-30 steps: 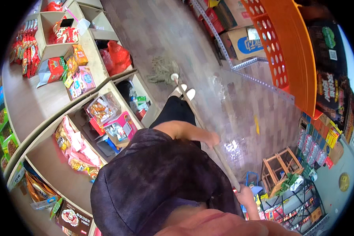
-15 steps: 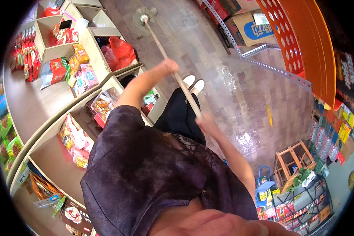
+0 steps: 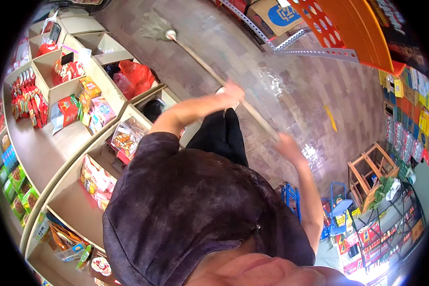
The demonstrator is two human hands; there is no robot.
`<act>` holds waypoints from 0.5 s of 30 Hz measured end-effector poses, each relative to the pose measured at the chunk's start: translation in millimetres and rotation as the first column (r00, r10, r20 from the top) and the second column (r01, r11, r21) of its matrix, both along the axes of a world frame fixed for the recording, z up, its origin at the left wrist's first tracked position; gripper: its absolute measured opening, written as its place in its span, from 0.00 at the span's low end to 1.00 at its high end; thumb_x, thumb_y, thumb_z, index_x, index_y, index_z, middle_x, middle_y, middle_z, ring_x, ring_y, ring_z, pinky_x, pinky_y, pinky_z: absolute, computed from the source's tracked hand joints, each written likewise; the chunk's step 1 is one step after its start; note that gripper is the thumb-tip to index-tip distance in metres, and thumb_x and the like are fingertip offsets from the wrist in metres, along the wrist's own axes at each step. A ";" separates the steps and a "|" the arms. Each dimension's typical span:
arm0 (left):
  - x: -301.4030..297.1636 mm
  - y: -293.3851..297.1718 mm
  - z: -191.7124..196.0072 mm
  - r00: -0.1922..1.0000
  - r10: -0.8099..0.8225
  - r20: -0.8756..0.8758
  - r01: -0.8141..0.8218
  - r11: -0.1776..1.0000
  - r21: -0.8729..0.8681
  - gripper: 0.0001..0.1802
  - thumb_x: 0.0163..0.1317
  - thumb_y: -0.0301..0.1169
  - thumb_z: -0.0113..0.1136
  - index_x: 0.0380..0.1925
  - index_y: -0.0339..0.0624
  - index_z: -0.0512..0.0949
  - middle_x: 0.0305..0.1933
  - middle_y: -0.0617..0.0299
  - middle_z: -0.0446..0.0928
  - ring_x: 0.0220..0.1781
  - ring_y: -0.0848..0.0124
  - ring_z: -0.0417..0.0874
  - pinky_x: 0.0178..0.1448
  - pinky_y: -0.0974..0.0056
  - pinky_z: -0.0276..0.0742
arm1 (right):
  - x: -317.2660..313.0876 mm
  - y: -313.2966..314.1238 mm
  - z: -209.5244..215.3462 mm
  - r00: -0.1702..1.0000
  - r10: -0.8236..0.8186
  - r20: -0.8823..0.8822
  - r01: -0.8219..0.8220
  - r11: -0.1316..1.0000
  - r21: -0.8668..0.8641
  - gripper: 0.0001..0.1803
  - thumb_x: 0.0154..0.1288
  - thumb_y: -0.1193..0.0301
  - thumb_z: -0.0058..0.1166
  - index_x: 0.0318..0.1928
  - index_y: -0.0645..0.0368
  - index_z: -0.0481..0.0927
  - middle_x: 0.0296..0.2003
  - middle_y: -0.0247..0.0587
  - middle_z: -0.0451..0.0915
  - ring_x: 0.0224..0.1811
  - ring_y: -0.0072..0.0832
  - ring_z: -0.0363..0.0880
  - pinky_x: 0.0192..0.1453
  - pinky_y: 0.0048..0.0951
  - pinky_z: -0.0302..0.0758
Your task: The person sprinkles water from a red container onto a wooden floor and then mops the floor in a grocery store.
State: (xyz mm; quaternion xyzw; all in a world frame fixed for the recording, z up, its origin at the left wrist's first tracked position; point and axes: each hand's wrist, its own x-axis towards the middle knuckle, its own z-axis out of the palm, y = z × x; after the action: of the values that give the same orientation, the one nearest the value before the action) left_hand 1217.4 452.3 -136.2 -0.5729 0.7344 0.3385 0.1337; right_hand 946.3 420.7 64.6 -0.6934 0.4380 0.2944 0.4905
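Observation:
I hold a string mop by its long pale wooden handle (image 3: 199, 61), which slants across the floor. Its grey mop head (image 3: 153, 28) lies spread on the floor at the far left end, joined at a white and red collar. Partway up the handle, my left hand (image 3: 232, 93) is wrapped round the wood. My right hand (image 3: 289, 148) closes on the handle's upper end, nearer my body and further right. Both arms reach out in front of me, and my shoes are mostly hidden beneath the left hand.
Wooden display bins (image 3: 67, 35) with packaged snacks curve along my left. A red plastic bag (image 3: 136, 76) bulges from one bin. To the right are a perforated metal frame (image 3: 314, 52), an orange panel (image 3: 362, 28), a wooden stool (image 3: 371, 174) and a blue folding chair (image 3: 340, 209). The floor (image 3: 290, 105) has shiny wet-looking patches.
Both hands have swung to the right with the handle, which now slants more sideways. The mop head has moved a little left in view, and the whole view has shifted slightly.

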 end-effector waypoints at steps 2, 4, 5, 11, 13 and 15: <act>-90.5 -2.4 53.8 0.979 -0.044 -0.200 0.077 0.984 0.160 0.12 0.41 0.27 0.57 0.30 0.38 0.81 0.34 0.49 0.79 0.44 0.53 0.79 0.58 0.42 0.62 | -74.3 16.9 73.8 0.990 -0.144 0.004 0.144 0.982 -0.119 0.17 0.50 0.70 0.53 0.42 0.64 0.73 0.30 0.57 0.77 0.34 0.45 0.77 0.38 0.39 0.72; -170.7 15.8 85.3 0.884 -0.087 -0.459 0.089 0.996 -0.017 0.09 0.42 0.29 0.58 0.28 0.44 0.80 0.32 0.55 0.79 0.42 0.55 0.79 0.55 0.45 0.66 | -113.3 18.7 159.4 0.954 -0.203 -0.221 0.205 0.979 -0.012 0.17 0.49 0.73 0.53 0.43 0.64 0.74 0.30 0.57 0.77 0.33 0.46 0.77 0.38 0.40 0.72; -208.5 36.2 71.1 0.607 -0.042 -0.794 -0.092 0.988 -0.122 0.06 0.42 0.29 0.58 0.24 0.45 0.79 0.30 0.54 0.78 0.38 0.56 0.79 0.49 0.50 0.70 | -111.6 15.0 206.9 0.939 -0.160 -0.305 0.148 0.987 -0.062 0.17 0.48 0.73 0.54 0.42 0.65 0.74 0.29 0.56 0.76 0.33 0.45 0.77 0.38 0.39 0.71; -303.1 40.3 190.8 0.321 -0.320 -0.892 0.201 0.943 -0.266 0.07 0.36 0.33 0.58 0.18 0.44 0.77 0.22 0.54 0.77 0.29 0.54 0.79 0.33 0.52 0.74 | -96.7 53.0 354.5 0.729 -0.351 -0.587 0.351 0.929 -0.120 0.15 0.46 0.73 0.53 0.37 0.67 0.75 0.26 0.59 0.76 0.31 0.50 0.78 0.35 0.42 0.71; -305.0 37.7 195.3 0.295 -0.357 -0.886 0.299 0.915 -0.269 0.07 0.36 0.33 0.58 0.17 0.44 0.77 0.22 0.54 0.77 0.28 0.54 0.79 0.32 0.52 0.74 | -75.1 57.1 364.6 0.670 -0.409 -0.620 0.425 0.896 -0.131 0.16 0.47 0.73 0.53 0.38 0.67 0.76 0.24 0.58 0.76 0.29 0.46 0.78 0.35 0.40 0.71; -293.4 35.0 193.5 0.292 -0.337 -0.895 0.468 0.866 -0.174 0.07 0.37 0.32 0.58 0.19 0.43 0.79 0.23 0.54 0.78 0.29 0.54 0.80 0.34 0.53 0.75 | -86.2 74.1 363.9 0.754 -0.319 -0.574 0.304 0.944 -0.124 0.16 0.47 0.73 0.54 0.39 0.67 0.76 0.25 0.57 0.77 0.29 0.46 0.78 0.35 0.39 0.71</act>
State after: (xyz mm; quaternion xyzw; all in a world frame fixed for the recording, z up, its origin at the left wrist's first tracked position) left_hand 924.0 487.3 57.2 -0.0840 0.7840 0.5913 -0.1692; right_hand 860.1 494.8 428.5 -0.4914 0.6803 0.4030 0.3651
